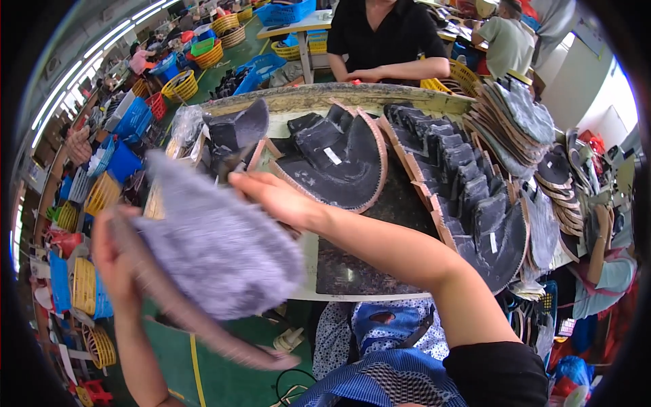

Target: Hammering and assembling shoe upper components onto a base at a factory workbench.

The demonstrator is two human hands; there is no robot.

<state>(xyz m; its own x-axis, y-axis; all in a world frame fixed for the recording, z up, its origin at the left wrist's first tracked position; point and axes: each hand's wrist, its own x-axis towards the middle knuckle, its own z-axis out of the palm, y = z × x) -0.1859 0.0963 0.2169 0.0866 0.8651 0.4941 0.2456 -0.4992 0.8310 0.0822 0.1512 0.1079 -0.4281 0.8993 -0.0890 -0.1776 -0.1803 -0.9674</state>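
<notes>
one grey fleecy lining piece [217,247] is up off the table [369,268], pinched in your left hand [115,261] while your right hand [271,197] grips its top edge; stacks of dark cut pieces [468,183] wait.

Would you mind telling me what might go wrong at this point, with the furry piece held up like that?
The grey furry piece is held off the table edge by the left hand alone, so it may slip to the floor. The right hand, reaching toward the dark cut pieces, might knock the overlapped pile out of order.
</notes>
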